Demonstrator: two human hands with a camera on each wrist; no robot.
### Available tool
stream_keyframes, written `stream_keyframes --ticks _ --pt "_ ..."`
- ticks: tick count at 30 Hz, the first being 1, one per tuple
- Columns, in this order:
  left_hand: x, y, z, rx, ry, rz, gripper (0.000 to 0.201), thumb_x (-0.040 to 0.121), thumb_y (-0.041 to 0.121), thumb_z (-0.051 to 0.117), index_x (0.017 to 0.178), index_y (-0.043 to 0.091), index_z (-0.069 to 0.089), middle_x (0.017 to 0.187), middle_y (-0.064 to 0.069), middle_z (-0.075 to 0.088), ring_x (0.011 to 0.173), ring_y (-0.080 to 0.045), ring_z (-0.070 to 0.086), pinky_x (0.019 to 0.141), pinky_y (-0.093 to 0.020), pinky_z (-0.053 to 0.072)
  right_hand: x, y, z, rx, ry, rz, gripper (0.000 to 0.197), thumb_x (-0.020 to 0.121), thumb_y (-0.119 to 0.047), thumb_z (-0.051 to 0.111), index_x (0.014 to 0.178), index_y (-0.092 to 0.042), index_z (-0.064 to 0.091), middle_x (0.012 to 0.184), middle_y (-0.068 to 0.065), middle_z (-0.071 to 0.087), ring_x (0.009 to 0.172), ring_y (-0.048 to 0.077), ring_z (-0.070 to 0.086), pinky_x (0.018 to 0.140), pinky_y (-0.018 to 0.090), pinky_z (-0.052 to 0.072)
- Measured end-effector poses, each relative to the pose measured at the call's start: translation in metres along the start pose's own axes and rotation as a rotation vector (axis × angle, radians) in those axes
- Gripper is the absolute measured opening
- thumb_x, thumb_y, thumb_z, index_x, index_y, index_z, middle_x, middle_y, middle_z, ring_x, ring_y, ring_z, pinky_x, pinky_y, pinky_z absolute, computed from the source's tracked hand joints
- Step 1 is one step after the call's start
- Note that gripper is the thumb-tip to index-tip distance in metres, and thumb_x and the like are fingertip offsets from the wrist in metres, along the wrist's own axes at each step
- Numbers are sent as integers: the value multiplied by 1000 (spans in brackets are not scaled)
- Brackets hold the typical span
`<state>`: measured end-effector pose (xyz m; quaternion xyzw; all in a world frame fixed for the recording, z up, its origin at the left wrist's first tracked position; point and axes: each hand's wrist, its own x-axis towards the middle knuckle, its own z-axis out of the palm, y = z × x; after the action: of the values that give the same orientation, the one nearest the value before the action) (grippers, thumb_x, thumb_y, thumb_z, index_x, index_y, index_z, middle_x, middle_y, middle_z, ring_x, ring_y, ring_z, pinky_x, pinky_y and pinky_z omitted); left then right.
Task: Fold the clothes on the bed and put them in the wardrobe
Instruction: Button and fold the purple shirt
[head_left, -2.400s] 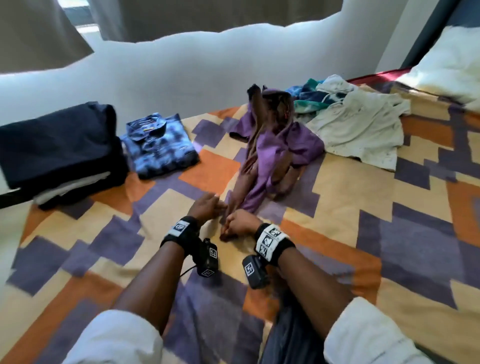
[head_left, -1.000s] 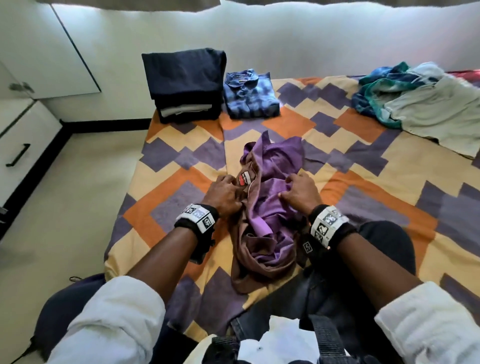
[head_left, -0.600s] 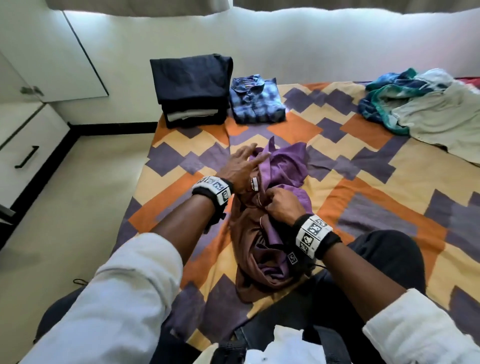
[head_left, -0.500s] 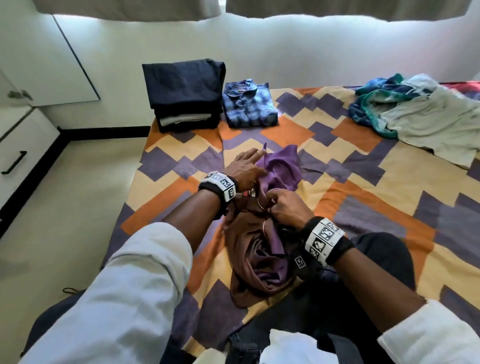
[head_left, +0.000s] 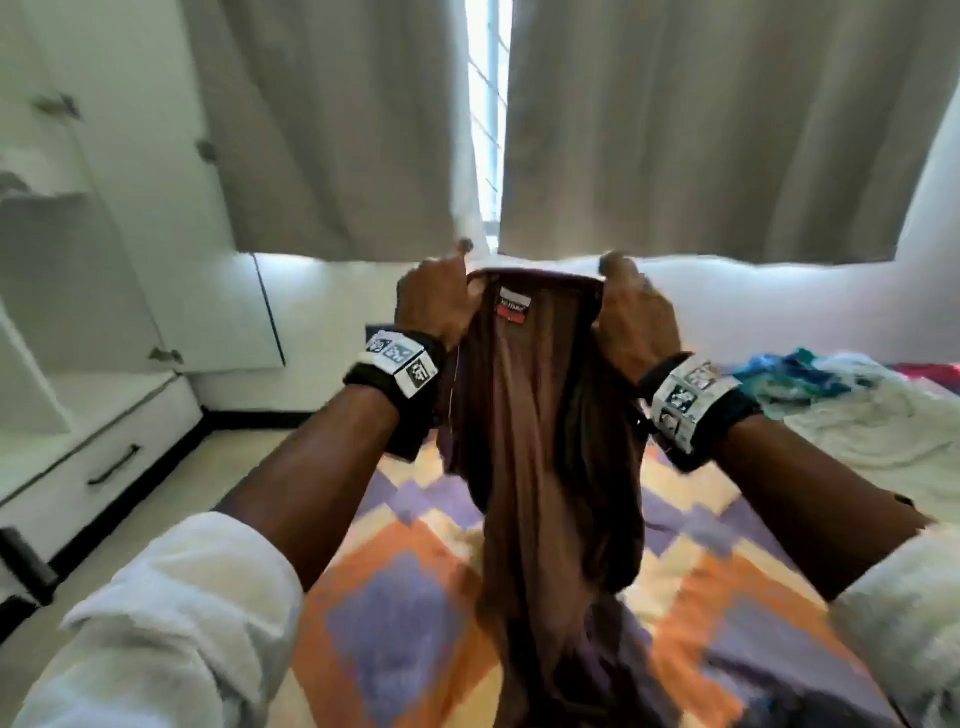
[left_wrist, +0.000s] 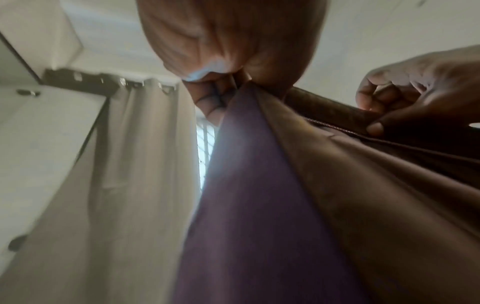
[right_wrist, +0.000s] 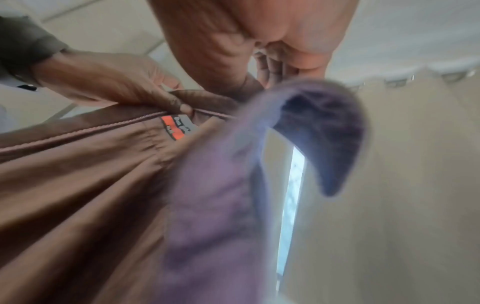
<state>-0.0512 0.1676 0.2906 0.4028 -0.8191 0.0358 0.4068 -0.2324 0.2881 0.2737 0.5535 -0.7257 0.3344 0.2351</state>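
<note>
A brown and purple garment (head_left: 540, 447) hangs in the air above the bed (head_left: 410, 597), held up by its collar. My left hand (head_left: 434, 306) pinches the collar's left end, and my right hand (head_left: 631, 317) pinches its right end. A red and white label (head_left: 514, 306) shows between the hands. In the left wrist view the left hand's fingers (left_wrist: 215, 96) pinch the purple and brown cloth (left_wrist: 259, 205), and the right hand (left_wrist: 415, 98) grips the seam. The right wrist view shows the label (right_wrist: 179, 127) and the brown inner side (right_wrist: 78, 174).
A white wardrobe (head_left: 78, 234) with a drawer (head_left: 104, 462) stands at the left, its door open. Grey curtains (head_left: 675, 130) hang behind the bed. Unfolded clothes, blue-green (head_left: 795, 374) and white (head_left: 883, 426), lie at the bed's right.
Both hands have lifted the brown and purple garment off the bed by its collar, up to head height. My view has tilted up toward the curtains.
</note>
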Motion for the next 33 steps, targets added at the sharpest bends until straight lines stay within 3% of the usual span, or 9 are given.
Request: stream_keyframes --ticks 3,6,9,13,18,23,28,31,33 --pt "60 19 -68 -68 180 -18 50 94 22 49 142 16 36 105 -22 68 99 -46 62 81 -46 46 71 -28 -71 83 190 -125 32 76 2 46 106 -6 51 103 21 52 76 44 55 60 36 29" --pt "97 33 -120 -43 230 -3 59 86 2 47 142 12 31 121 -25 56 97 -49 59 81 -48 46 115 -50 -121 67 104 -343 22 76 -5 45 88 -10 62 99 17 51 74 35 54 60 36 35" --pt "104 38 -150 130 105 208 49 88 3 50 132 18 35 123 -19 40 79 -48 59 67 -48 44 140 -58 -145 -180 -26 -295 22 87 -3 47 95 3 67 107 27 58 88 43 62 73 42 46" --pt "108 41 -171 -105 356 228 27 86 1 47 109 15 49 111 -15 42 72 -39 54 66 -44 44 151 -60 -155 -110 181 -233 20 85 -2 46 93 3 65 104 27 56 84 43 60 69 40 45" --pt "82 40 -153 18 -12 369 26 85 4 53 106 20 52 117 -11 42 83 -39 58 79 -49 50 136 -60 -139 -264 54 -97 25 87 -10 52 104 2 65 110 28 63 98 45 62 76 40 49" --pt "51 36 -128 302 -316 394 12 93 18 47 101 25 50 111 -7 43 82 -31 54 68 -40 40 128 -47 -126 -223 10 8 25 89 -8 49 105 3 65 111 28 64 99 45 62 77 39 48" --pt "51 18 -120 553 -285 214 24 87 14 51 105 6 67 107 -20 63 96 -42 64 75 -42 53 116 -42 -119 -166 -78 80 19 84 -9 53 91 1 67 103 25 68 94 41 65 71 35 49" --pt "58 18 -126 336 -227 48 24 78 17 56 93 7 71 92 -18 68 85 -38 67 71 -33 53 113 -43 -115 -68 -240 160 16 83 -14 55 76 -2 63 66 12 66 74 32 66 55 27 43" --pt "63 20 -132 124 -228 -63 22 74 19 54 78 6 71 73 -13 71 69 -31 71 71 -35 61 113 -45 -108 247 -382 242 21 91 -15 47 74 -6 56 47 9 60 46 24 62 42 25 47"
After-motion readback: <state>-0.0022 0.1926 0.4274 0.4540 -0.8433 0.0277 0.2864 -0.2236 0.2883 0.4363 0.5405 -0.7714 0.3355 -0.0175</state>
